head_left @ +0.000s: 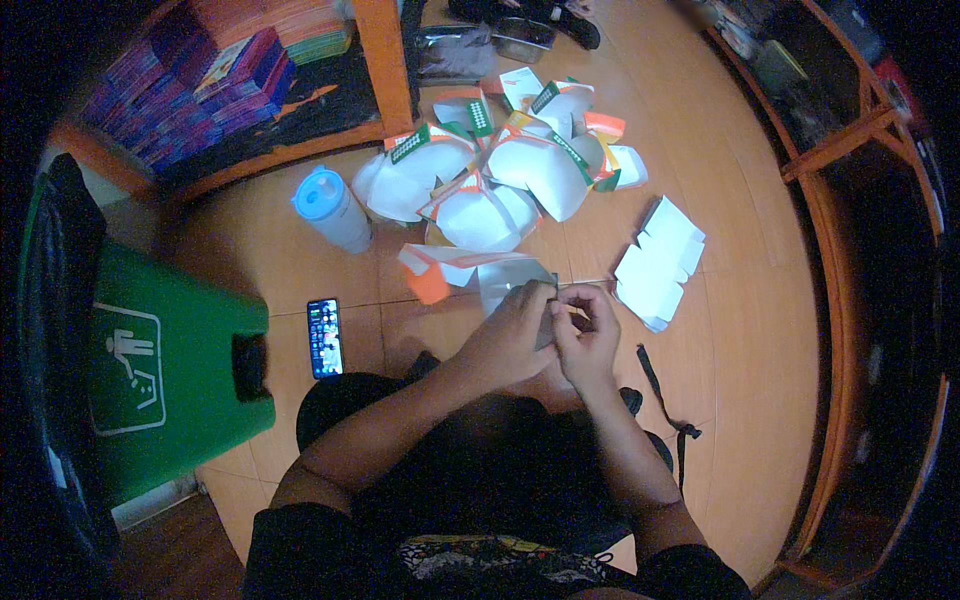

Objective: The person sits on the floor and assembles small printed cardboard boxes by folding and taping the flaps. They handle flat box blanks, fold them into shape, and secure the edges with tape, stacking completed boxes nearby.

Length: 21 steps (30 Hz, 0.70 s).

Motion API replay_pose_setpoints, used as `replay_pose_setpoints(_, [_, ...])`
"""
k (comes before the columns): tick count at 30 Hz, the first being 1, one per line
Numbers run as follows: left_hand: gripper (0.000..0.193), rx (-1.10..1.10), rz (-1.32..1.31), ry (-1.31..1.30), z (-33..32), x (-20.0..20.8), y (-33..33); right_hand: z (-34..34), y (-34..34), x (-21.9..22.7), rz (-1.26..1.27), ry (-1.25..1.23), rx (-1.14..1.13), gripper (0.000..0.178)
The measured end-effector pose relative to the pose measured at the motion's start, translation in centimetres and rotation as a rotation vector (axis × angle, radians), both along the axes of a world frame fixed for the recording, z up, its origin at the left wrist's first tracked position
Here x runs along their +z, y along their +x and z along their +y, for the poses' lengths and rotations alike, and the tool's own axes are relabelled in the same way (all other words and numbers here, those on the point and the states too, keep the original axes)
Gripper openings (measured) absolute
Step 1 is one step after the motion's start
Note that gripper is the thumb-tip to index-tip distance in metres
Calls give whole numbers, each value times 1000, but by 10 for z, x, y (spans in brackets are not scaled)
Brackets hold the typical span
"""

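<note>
Two hands of ours, the left hand (515,328) and right hand (585,335), meet, both curled narrow at a dark item (546,330) between them, near a white carton (503,281); we cannot tell which grips it.

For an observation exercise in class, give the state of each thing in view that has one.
Smartphone: lying flat, lit
Tumbler: upright, capped
Printed cartons: heaped, partly folded
White carton blank: lying flat
Black strap: lying loose
Green trash bin: standing, open or closed unclear
Left hand: fingers bent, grip unclear
Right hand: fingers bent, grip unclear
</note>
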<state>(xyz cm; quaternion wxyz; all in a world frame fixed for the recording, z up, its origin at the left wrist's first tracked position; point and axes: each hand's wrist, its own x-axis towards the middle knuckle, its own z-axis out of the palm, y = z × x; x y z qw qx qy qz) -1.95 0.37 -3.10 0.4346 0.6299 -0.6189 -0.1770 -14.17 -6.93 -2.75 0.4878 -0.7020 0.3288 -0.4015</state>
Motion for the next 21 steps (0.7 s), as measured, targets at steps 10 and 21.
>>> replay_pose_setpoints(10, [25,373,740,-60,-10,-6,7,3,0,0,148,-510,-20,15])
replay_pose_setpoints(21, [28,168,565,155,10,-26,-12,-5,-3,-7,-63,-12,-133,11])
